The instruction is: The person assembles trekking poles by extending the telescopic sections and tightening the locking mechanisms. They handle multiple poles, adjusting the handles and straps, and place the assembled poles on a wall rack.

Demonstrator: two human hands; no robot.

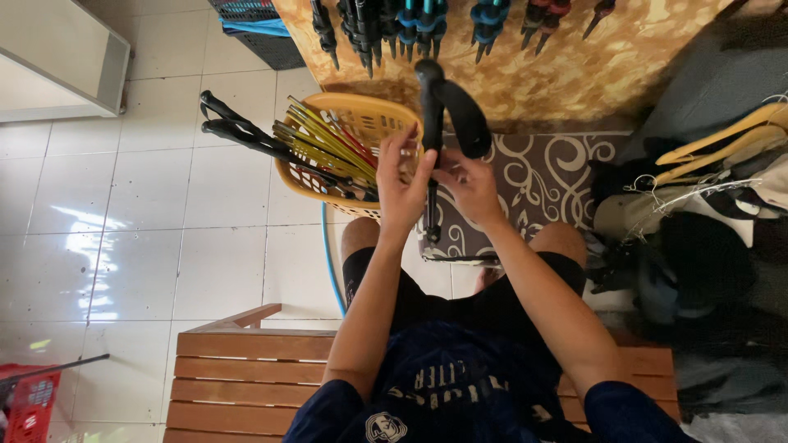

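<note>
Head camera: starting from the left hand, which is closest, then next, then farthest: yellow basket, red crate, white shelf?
From the left hand:
1. Yellow basket, touching distance, just beside the fingers.
2. White shelf, far off at the upper left.
3. Red crate, farthest, in the bottom-left corner.

Dark navy short-sleeved shirt with pale printed lettering and a round emblem — black shorts, bare forearms.

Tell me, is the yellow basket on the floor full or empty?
Partly full: the yellow basket holds a bundle of thin yellow and red rods, with black handles sticking out over its rim.
</note>
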